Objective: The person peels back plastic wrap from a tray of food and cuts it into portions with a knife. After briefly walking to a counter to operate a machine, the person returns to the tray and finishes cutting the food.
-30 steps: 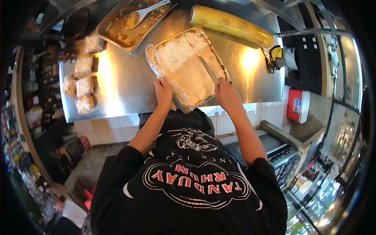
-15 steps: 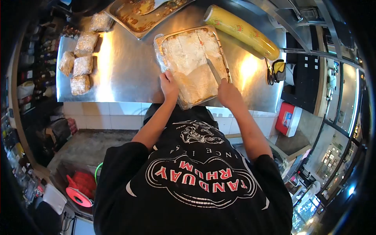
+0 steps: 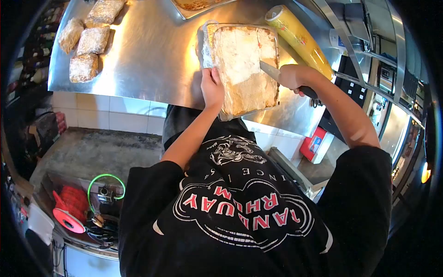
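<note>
A rectangular metal tray (image 3: 278, 51) holds a flat baked dish (image 3: 237, 53) with a pale, whitish top, and clear plastic wrap (image 3: 207, 46) bunches along its left edge. My left hand (image 3: 212, 88) grips the tray's lower left side. In my right hand (image 3: 295, 77) is a knife (image 3: 270, 70) with a dark handle, and its blade tip touches the dish right of the middle. A lengthwise cut line runs up the dish from near the tip.
Several plastic-wrapped portions (image 3: 93, 40) lie at the left of the steel table (image 3: 152, 55). A second tray (image 3: 185, 16) stands at the top edge. Behind my right hand lies a yellow roll of wrap (image 3: 300, 37). Scissors are partly visible beside the knife handle.
My right hand has turned and risen, with its elbow swung outward, and the knife now lies more sideways across the dish. The whole view has shifted.
</note>
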Available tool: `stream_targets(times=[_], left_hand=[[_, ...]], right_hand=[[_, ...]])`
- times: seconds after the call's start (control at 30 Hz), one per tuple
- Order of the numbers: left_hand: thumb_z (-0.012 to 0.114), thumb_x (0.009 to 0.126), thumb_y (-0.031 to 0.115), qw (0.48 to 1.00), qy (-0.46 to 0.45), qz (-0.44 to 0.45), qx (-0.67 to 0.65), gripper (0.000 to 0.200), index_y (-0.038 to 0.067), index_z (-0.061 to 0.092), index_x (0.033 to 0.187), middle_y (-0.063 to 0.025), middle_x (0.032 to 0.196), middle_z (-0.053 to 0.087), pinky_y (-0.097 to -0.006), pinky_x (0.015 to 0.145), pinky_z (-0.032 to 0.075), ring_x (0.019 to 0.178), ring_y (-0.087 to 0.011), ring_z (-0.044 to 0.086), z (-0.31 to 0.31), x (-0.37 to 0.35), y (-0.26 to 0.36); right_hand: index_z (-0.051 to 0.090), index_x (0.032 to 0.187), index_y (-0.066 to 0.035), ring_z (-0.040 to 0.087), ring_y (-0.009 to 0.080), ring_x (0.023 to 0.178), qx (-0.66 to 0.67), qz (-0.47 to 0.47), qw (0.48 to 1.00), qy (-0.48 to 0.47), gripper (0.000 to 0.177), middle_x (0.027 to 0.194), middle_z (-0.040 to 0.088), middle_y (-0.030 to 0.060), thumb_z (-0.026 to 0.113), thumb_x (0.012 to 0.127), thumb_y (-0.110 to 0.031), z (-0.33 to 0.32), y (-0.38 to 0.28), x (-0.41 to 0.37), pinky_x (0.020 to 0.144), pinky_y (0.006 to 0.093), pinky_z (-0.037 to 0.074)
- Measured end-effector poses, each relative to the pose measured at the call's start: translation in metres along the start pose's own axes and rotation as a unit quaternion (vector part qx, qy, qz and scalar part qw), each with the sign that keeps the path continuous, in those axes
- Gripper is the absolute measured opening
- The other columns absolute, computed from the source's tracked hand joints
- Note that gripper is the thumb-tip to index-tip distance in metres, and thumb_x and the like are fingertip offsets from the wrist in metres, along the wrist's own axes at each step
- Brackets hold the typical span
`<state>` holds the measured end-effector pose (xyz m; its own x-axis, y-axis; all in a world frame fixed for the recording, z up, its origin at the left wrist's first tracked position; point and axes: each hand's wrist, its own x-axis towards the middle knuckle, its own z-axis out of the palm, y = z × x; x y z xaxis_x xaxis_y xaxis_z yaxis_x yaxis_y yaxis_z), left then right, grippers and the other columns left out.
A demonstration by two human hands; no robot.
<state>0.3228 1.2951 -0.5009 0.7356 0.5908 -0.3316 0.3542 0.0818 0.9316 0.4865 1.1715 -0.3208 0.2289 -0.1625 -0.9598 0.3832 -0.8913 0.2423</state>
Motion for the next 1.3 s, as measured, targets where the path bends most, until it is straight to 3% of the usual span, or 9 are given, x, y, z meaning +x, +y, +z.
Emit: stream_targets(times=[0.07, 0.17, 0.27, 0.5, 0.6, 0.77, 0.97, 1.23, 1.3], left_hand=[[0.048, 0.096, 0.022, 0.999, 0.024, 0.041, -0.002, 0.024, 0.0, 0.05, 0.086, -0.0172, 0.067, 0.051, -0.0392, 0.057, 0.04, 0.058, -0.0267, 0.048, 0.002, 0.001, -0.003], [0.048, 0.096, 0.022, 1.0, 0.018, 0.018, -0.007, 0.025, 0.0, 0.05, 0.086, -0.0172, 0.067, 0.051, -0.0389, 0.056, 0.039, 0.058, -0.0255, 0.048, 0.003, 0.002, -0.003], [0.046, 0.097, 0.021, 1.0, 0.005, 0.0, 0.006, 0.024, 0.0, 0.048, 0.086, -0.0223, 0.072, 0.054, -0.0435, 0.06, 0.042, 0.066, -0.0384, 0.053, 0.0, 0.001, 0.003], [0.046, 0.097, 0.021, 1.0, 0.0, -0.002, -0.025, 0.024, 0.0, 0.048, 0.086, -0.0219, 0.072, 0.054, -0.0427, 0.06, 0.042, 0.066, -0.0375, 0.053, -0.001, 0.001, 0.007], [0.046, 0.097, 0.02, 1.0, 0.004, 0.014, -0.012, 0.023, 0.0, 0.048, 0.086, -0.0216, 0.072, 0.054, -0.0425, 0.06, 0.042, 0.066, -0.0376, 0.053, -0.001, 0.003, 0.003], [0.045, 0.097, 0.019, 1.0, -0.011, -0.002, 0.007, 0.022, 0.0, 0.049, 0.087, -0.0222, 0.074, 0.055, -0.0428, 0.061, 0.043, 0.067, -0.038, 0.054, -0.002, 0.003, 0.006], [0.047, 0.096, 0.019, 0.999, -0.021, 0.026, -0.004, 0.021, -0.001, 0.049, 0.089, -0.0218, 0.072, 0.055, -0.042, 0.06, 0.043, 0.065, -0.0372, 0.054, -0.004, 0.014, 0.008], [0.047, 0.096, 0.019, 0.998, -0.036, 0.041, 0.023, 0.021, 0.0, 0.052, 0.091, -0.0197, 0.072, 0.055, -0.0387, 0.06, 0.044, 0.063, -0.0305, 0.054, -0.006, 0.026, 0.012], [0.047, 0.096, 0.02, 0.997, -0.037, 0.059, 0.02, 0.021, 0.001, 0.053, 0.092, -0.0192, 0.072, 0.056, -0.038, 0.06, 0.044, 0.063, -0.0295, 0.054, -0.001, 0.026, 0.008]], right_hand=[[0.054, 0.082, 0.012, 0.053, 0.0243, 0.04, 0.006, 0.004, 1.0, -0.02, 0.032, 0.058, 0.054, 0.0169, 0.037, 0.083, -0.015, -0.007, 0.005, 0.004, 0.039, 0.0385, 0.044], [0.053, 0.08, 0.011, 0.052, 0.022, 0.04, 0.08, -0.029, 0.996, -0.04, 0.03, 0.058, 0.052, 0.0144, 0.037, 0.084, -0.015, -0.013, 0.01, 0.007, 0.038, 0.037, 0.044], [0.052, 0.081, 0.009, 0.051, 0.02, 0.041, 0.125, -0.006, 0.99, -0.066, 0.028, 0.057, 0.05, 0.0124, 0.038, 0.083, -0.015, -0.017, 0.01, 0.013, 0.037, 0.0358, 0.044], [0.053, 0.083, 0.008, 0.05, 0.022, 0.04, 0.097, -0.016, 0.995, -0.008, 0.027, 0.057, 0.051, 0.0139, 0.037, 0.081, -0.014, 0.011, 0.007, 0.011, 0.034, 0.0372, 0.043], [0.055, 0.071, 0.01, 0.057, 0.0268, 0.039, -0.012, -0.113, 0.993, 0.026, 0.026, 0.052, 0.055, 0.0193, 0.041, 0.078, -0.011, 0.025, 0.014, 0.012, 0.037, 0.0391, 0.046], [0.054, 0.058, 0.009, 0.058, 0.0287, 0.041, 0.042, -0.066, 0.994, 0.073, 0.024, 0.048, 0.054, 0.0199, 0.044, 0.074, -0.006, 0.029, -0.005, -0.018, 0.039, 0.0401, 0.045], [0.049, 0.089, 0.007, 0.055, 0.0284, 0.039, 0.147, 0.009, 0.976, 0.16, 0.023, 0.062, 0.056, 0.0201, 0.039, 0.088, -0.013, 0.017, 0.001, -0.069, 0.034, 0.0387, 0.044], [0.059, 0.081, 0.013, 0.065, 0.0359, 0.057, 0.196, -0.006, 0.962, 0.191, 0.025, 0.071, 0.063, 0.0286, 0.046, 0.076, -0.007, 0.03, -0.003, -0.02, 0.052, 0.0421, 0.053], [0.057, 0.083, 0.013, 0.062, 0.0346, 0.051, 0.193, -0.019, 0.965, 0.174, 0.025, 0.068, 0.061, 0.0266, 0.043, 0.079, -0.008, 0.031, 0.003, -0.013, 0.044, 0.0408, 0.05]])
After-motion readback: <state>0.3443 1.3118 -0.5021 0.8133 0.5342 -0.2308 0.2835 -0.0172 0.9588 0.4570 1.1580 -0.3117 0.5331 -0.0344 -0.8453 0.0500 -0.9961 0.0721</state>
